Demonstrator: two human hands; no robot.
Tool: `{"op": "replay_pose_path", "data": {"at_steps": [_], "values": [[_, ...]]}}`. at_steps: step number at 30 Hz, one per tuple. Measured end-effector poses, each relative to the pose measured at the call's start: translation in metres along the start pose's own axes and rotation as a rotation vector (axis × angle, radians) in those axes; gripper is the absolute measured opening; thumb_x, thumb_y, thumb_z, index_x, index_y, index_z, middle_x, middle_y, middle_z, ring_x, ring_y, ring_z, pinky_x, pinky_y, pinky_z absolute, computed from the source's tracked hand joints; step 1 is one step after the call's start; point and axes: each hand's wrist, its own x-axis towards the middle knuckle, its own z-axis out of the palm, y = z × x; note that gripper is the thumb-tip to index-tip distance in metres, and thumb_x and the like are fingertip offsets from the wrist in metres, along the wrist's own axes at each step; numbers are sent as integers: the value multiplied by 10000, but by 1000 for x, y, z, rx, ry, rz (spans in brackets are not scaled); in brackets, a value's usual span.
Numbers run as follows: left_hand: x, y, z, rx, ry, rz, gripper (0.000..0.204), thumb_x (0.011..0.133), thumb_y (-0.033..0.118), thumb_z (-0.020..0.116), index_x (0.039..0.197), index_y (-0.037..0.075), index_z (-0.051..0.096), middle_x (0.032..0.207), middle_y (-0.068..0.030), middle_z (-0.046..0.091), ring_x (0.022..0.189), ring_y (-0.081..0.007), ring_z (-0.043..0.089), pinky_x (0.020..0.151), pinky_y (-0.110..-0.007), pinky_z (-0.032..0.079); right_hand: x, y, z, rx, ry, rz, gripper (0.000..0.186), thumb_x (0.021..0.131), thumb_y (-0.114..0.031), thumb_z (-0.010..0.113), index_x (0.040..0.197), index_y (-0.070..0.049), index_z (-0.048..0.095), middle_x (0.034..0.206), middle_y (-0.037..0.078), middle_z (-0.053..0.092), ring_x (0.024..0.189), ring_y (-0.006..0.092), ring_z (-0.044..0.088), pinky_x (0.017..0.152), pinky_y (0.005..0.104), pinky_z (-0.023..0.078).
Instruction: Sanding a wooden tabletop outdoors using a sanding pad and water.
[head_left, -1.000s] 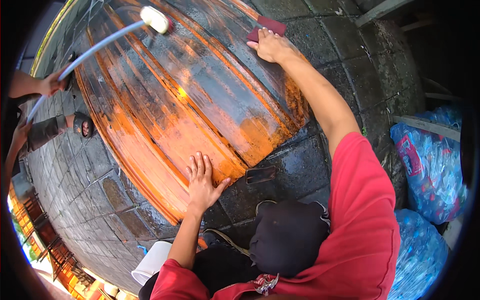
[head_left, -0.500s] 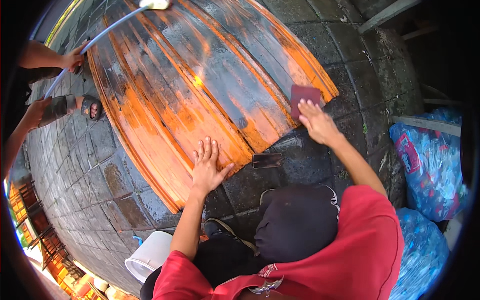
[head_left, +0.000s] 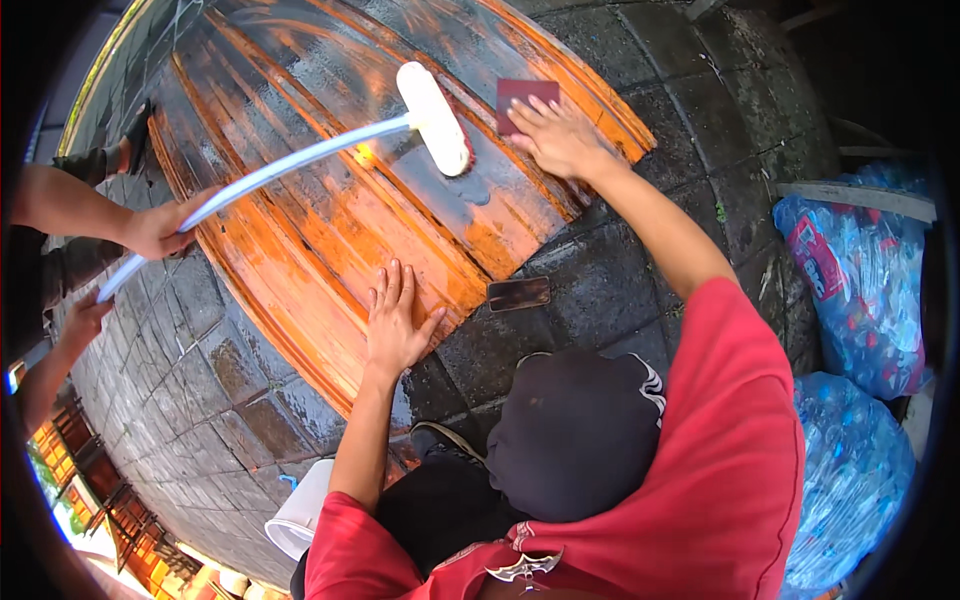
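Observation:
An orange-painted ribbed metal sheet [head_left: 415,235], wet and partly worn to grey, lies on the paving. My left hand [head_left: 397,325] rests flat near its near edge, fingers spread, holding nothing. Toward the far right of the sheet, my right hand [head_left: 565,135] presses a dark red scouring pad [head_left: 513,91] against the surface, its fingers extended over the pad. Left of the pad, a white brush head [head_left: 434,120] on a long pale-blue handle [head_left: 290,155] touches the sheet, with a wet patch beside it. Another person's hands [head_left: 160,228] grip that handle from the left.
A phone-like dark slab [head_left: 519,293] lies on the paving by the sheet's near edge. A white bucket [head_left: 300,510] stands at my left. Clear bags [head_left: 850,290] of plastic bottles are at the right, with a wooden beam [head_left: 860,198] beside them.
My right hand has slid the scouring pad away from me and leftward. The other person's brush has come nearer, from the far edge to mid-sheet. My left hand stays on the sheet.

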Motion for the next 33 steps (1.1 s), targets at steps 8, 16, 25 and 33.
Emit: {"op": "replay_pose_path", "data": {"at_steps": [8,16,25,33], "values": [[-77,-26,-122,124,7,279,520,883,320,685,1313,47,578,1371,-207,521,1306,-421,468,1104,-500,377,-14,2,10,127,-67,-100,555,1068,-375,292,1503,-39,372,1602,97,308,1491,298,246,1228,438,197],[-214,-96,-151,128,-12,-81,336,875,218,687,1150,29,646,1190,-170,628,1100,-378,602,950,-453,477,-132,9,0,-36,-186,16,543,1065,-378,303,1524,-94,360,1599,67,327,1485,272,274,1222,511,138],[-221,-136,-131,141,-114,-323,321,919,317,653,1105,57,675,1086,-167,659,1022,-386,626,877,-465,490,0,-29,29,206,66,160,607,1048,-467,262,1484,-74,414,1596,116,320,1477,315,283,1205,533,191],[-241,-138,-118,-36,-55,-410,327,921,313,655,1099,41,686,1029,-186,681,980,-364,656,857,-432,502,-119,33,26,75,177,534,543,1065,-419,255,1514,-144,389,1590,67,344,1468,257,317,1199,600,110]]}}
